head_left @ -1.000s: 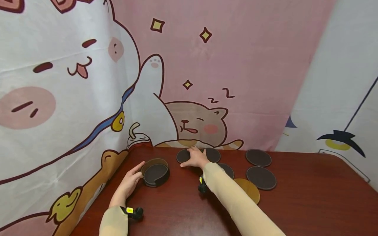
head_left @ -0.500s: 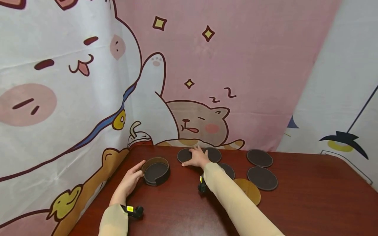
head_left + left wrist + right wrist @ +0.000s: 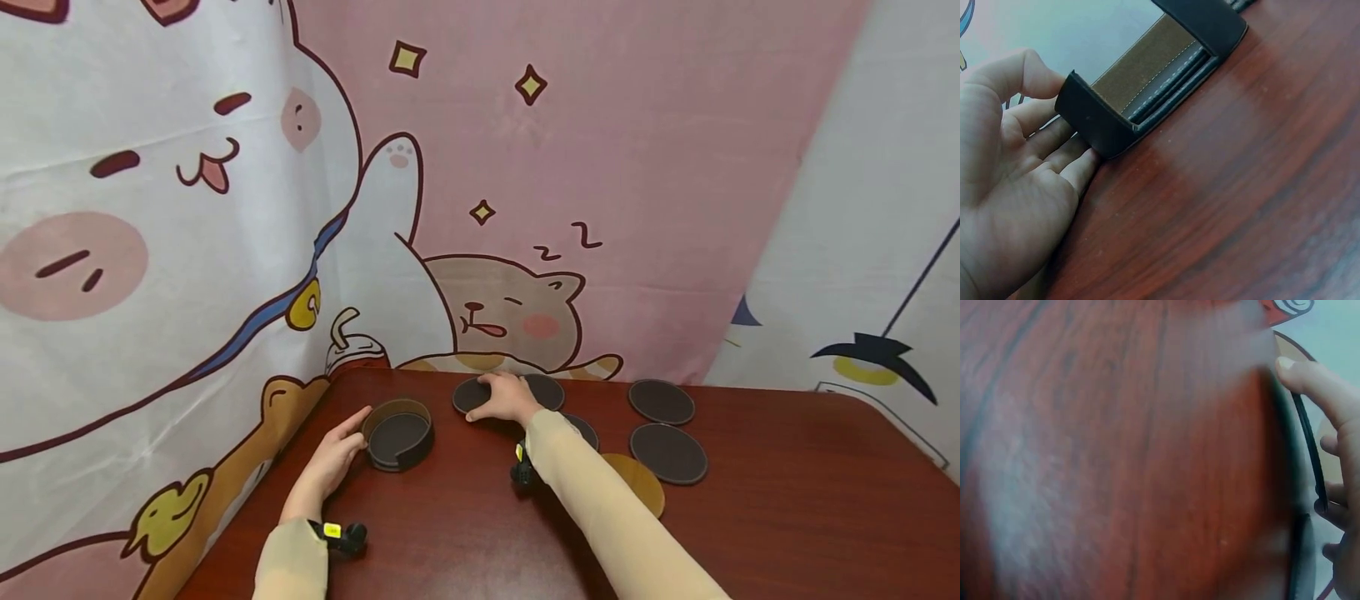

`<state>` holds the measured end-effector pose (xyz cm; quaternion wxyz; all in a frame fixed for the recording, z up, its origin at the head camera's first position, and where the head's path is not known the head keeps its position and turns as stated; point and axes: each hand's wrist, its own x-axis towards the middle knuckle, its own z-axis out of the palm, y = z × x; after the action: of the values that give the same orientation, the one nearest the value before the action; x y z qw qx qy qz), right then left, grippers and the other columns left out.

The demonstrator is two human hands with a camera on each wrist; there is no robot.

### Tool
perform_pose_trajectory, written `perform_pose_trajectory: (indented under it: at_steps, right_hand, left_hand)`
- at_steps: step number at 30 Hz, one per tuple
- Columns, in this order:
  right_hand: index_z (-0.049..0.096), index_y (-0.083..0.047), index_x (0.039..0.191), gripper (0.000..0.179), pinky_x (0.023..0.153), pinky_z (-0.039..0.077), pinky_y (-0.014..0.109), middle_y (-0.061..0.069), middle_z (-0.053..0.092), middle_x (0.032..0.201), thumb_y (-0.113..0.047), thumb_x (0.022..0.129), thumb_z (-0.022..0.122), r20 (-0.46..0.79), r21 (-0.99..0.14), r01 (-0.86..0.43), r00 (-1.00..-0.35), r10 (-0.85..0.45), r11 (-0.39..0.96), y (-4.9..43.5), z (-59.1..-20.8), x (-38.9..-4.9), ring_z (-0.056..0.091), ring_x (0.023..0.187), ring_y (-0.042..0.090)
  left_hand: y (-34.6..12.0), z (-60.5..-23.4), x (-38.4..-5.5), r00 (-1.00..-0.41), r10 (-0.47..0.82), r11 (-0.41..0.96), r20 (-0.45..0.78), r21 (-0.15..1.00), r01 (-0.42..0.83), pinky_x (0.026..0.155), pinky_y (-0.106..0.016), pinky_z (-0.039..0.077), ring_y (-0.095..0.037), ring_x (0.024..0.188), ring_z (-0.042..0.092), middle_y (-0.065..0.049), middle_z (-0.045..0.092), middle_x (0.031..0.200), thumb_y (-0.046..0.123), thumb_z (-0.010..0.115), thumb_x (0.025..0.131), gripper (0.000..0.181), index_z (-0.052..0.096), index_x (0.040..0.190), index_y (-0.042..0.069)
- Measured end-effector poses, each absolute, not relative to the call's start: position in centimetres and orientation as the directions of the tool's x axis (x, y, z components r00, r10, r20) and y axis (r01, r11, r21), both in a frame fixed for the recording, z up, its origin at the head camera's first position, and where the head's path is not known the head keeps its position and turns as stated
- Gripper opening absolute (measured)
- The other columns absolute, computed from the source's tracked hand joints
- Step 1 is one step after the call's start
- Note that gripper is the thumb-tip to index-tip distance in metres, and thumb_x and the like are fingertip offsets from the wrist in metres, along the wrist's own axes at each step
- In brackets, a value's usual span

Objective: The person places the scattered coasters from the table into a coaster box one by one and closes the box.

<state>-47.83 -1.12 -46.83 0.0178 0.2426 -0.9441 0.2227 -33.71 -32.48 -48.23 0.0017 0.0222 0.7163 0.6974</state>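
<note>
Black disc (image 3: 468, 399), below mid-frame, partly hidden: I see the right hand (image 3: 510, 398) pinching it, left hand (image 3: 333, 458) spread against the holder (image 3: 1094, 119).

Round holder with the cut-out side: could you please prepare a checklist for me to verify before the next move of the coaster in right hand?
1. Holder upright on the table: ok.
2. Left hand on the holder's wall: ok.
3. Right hand gripping a dark coaster by its edge: ok.
4. Gripped coaster lined up over the holder: not ok, it is off to the right.
5. How many coasters the holder contains: cannot tell.
6. Yellow-brown disc fully visible: not ok, the right sleeve covers part.
</note>
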Motion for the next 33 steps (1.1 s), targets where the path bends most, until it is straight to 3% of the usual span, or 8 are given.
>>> perform_pose_trajectory:
  at_steps: [5, 14, 23, 33]
  right_hand:
    - [0.057, -0.017, 0.136, 0.085, 0.095, 0.042, 0.045, 0.008, 0.053, 0.131, -0.057, 0.064, 0.081, 0.153, -0.480, -0.480, -0.870, -0.469, 0.734, -0.4, -46.0, -47.8, 0.051, 0.117, 0.026]
    - [0.057, -0.017, 0.135, 0.082, 0.099, 0.039, 0.044, 0.006, 0.050, 0.137, -0.053, 0.065, 0.081, 0.175, -0.507, -0.493, -0.862, -0.476, 0.707, 0.8, -43.4, -46.3, 0.047, 0.122, 0.023]
    - [0.057, -0.019, 0.135, 0.080, 0.093, 0.043, 0.040, 0.006, 0.048, 0.139, -0.051, 0.067, 0.081, 0.223, -0.542, -0.543, -0.829, -0.513, 0.642, 1.4, -40.9, -44.6, 0.049, 0.117, 0.022]
    - [0.062, -0.021, 0.131, 0.072, 0.102, 0.037, 0.042, 0.011, 0.042, 0.145, -0.049, 0.067, 0.082, 0.236, -0.497, -0.613, -0.777, -0.583, 0.615, 2.9, -38.6, -42.9, 0.040, 0.131, 0.026]
  left_hand:
    - [-32.5, -48.4, -33.8, -0.999, 0.037, 0.044, 0.020, 0.999, 0.022, 0.088, -0.010, 0.036, -0.025, 0.139, 0.024, -0.015, 0.023, 0.156, -0.006, 0.041, 0.087, 0.066, 0.029, 0.151, 0.001]
    - [-32.6, -48.3, -33.6, -0.998, 0.046, 0.052, 0.035, 0.998, 0.037, 0.089, -0.011, 0.035, -0.026, 0.138, 0.024, -0.017, 0.021, 0.157, -0.006, 0.041, 0.086, 0.067, 0.026, 0.152, 0.000]
    - [-32.9, -47.7, -33.3, -0.998, 0.067, 0.051, 0.021, 0.998, 0.025, 0.087, -0.010, 0.034, -0.026, 0.138, 0.022, -0.015, 0.017, 0.158, -0.005, 0.039, 0.089, 0.066, 0.024, 0.153, 0.002]
    - [-32.5, -48.1, -33.2, -0.998, 0.053, 0.040, 0.017, 0.999, 0.019, 0.089, -0.010, 0.034, -0.024, 0.137, 0.023, -0.013, 0.018, 0.158, -0.007, 0.040, 0.087, 0.068, 0.025, 0.153, 0.002]
